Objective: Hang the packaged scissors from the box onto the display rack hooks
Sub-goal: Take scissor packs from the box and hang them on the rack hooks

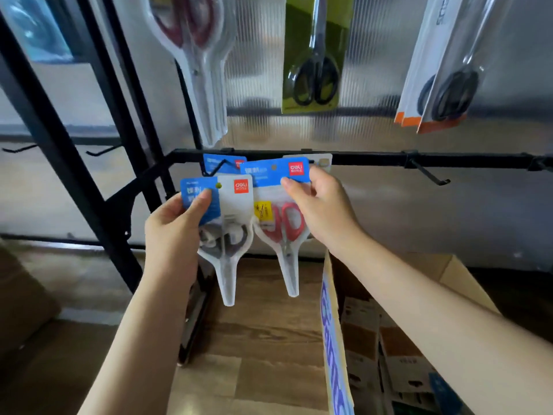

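— Now, starting at the far side: what occupies the left hand (173,235)?

— Pinching a clear blister pack of grey-handled scissors with a blue and white header card (220,232), thumb across the blue corner. Held upright, blades down, just short of the black wire hook (214,170) on the black crossbar (374,159). Probably kept by the card so the hang hole (219,185) remains free for that hook.

— And behind it?

— Another blue-headed pack (224,163), apparently already on the hook; mostly hidden.

— Moving across to the right hand (323,205)?

— Gripping a matching clear pack of red-handled scissors with a yellow warning label (281,223), thumb clamped on the blue header, fingers behind. Raised nearly level with the crossbar, tilted slightly, seemingly ready for a hook there.

— Hook visible behind that pack?

— Cannot tell; covered by the card.

— Further right?

— One bare black hook (428,175) sticking out, well apart from both packs. Below, the open brown cardboard box (449,271) beside the right forearm, more packaged stock inside.

— Higher up?

— Larger packs hanging: red-handled scissors in clear plastic (194,55), black-handled on a green card (314,55), black-handled on white and orange cards (440,70).
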The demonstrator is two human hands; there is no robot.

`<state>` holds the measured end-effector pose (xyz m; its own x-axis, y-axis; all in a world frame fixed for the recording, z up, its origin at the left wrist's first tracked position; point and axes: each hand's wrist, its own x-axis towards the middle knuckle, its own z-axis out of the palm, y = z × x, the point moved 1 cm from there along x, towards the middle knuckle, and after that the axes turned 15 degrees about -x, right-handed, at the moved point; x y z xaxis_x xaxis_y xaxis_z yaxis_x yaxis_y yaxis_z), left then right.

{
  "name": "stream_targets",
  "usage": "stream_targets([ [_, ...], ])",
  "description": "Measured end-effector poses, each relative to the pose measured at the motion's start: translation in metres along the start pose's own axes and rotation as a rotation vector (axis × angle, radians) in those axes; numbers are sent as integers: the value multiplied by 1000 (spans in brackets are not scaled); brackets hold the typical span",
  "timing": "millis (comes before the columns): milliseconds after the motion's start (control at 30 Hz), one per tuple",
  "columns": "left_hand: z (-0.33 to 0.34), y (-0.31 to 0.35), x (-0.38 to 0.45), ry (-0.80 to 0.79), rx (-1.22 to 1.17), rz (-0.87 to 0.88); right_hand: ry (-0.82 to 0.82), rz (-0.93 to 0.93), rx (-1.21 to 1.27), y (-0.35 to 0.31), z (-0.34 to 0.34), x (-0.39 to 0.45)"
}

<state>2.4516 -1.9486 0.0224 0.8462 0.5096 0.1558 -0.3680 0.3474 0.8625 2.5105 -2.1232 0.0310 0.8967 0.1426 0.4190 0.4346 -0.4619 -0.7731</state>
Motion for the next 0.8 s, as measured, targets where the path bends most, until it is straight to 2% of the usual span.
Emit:
stream_targets([
  [233, -20, 3, 23, 91, 32, 43, 88, 14, -80, -9, 45, 10],
  [500, -12, -7, 47, 53, 67, 3, 174, 95, -154, 12, 57, 13],
  [800, -9, -15, 53, 42, 45, -26, 155, 114, -181, 16, 60, 16],
])
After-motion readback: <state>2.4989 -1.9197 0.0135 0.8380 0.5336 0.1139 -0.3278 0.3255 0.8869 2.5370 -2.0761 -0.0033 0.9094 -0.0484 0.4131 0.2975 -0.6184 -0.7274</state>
